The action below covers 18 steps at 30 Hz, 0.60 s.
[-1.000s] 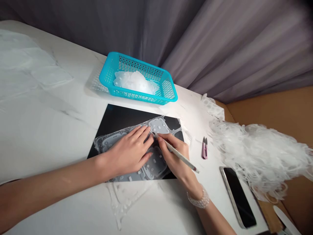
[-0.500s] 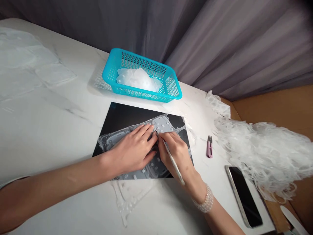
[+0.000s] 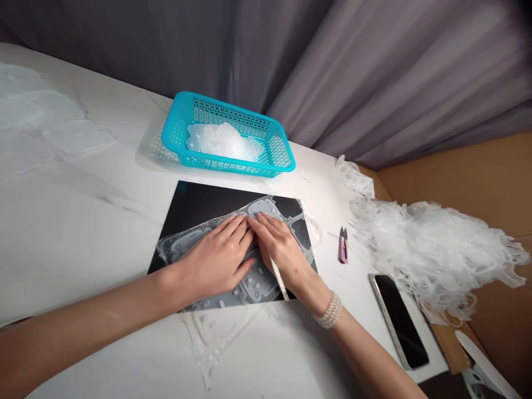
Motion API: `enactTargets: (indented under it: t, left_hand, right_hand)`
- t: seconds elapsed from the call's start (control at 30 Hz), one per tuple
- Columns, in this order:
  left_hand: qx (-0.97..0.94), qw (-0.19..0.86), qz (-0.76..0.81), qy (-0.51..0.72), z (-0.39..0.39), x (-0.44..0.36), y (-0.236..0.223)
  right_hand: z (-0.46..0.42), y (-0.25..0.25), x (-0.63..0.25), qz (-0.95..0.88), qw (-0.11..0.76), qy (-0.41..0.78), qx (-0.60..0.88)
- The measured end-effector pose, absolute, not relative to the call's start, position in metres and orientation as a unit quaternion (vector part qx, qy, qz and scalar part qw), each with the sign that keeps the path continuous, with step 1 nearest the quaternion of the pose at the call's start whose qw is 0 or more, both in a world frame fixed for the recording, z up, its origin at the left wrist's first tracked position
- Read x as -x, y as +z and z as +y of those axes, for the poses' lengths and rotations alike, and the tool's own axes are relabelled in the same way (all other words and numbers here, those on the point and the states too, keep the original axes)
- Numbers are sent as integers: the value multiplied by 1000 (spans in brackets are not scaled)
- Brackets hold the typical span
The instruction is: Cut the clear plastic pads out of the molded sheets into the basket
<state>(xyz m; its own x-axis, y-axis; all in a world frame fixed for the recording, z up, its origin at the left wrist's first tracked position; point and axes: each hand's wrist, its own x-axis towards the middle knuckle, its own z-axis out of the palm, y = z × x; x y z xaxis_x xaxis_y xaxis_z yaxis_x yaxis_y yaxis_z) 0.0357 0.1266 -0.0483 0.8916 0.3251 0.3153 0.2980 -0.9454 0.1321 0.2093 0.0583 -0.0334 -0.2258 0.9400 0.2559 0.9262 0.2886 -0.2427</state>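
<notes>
left hand [image 3: 222, 252]: nearly flat, gripping nothing visible, atop plastic sheet [image 3: 264, 207], which lay on black mat [image 3: 199, 200]. right hand [image 3: 283, 250]: curled around slim tool [image 3: 280, 280]. step: apparently tooling sheet; next move called for steady pressure.

A phone [image 3: 401, 322] lies near pink snips [image 3: 343, 247]; grey curtains [image 3: 249, 50] hang behind.

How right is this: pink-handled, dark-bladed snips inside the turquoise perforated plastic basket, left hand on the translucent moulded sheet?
Wrong on the snips: the head view shows them on the white marbled table, outside the basket. The left hand is on the sheet, as stated.
</notes>
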Motion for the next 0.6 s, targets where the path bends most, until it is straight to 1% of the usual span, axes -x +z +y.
enactTargets:
  t: [0.03,0.1,0.2,0.27,0.37,0.43,0.53,0.6]
  left_hand:
    - [-971,39,161,170,127,-36,-49]
    - [-970,38,163,175,127,-35,-50]
    - [-968,49,171,175,128,-35,-49]
    - [-967,65,176,171,128,-35,-49]
    - [-964,90,185,167,128,-36,-49]
    - [-962,114,192,160,129,-37,-46]
    - [-948,186,207,157,133,-37,-33]
    - [-918,273,227,178,138,-38,-19]
  right_hand:
    - [58,-34,-209,-778,200,48,593]
    - [57,-34,-215,-726,289,107,614]
    - [49,-27,-254,-530,492,190,664]
    - [40,-16,-300,-393,614,225,647]
    - [25,1,-366,-363,638,224,641]
    - [17,8,-388,-363,645,217,637]
    - [13,6,-373,-359,663,204,624]
    - [14,3,-335,-356,678,195,613]
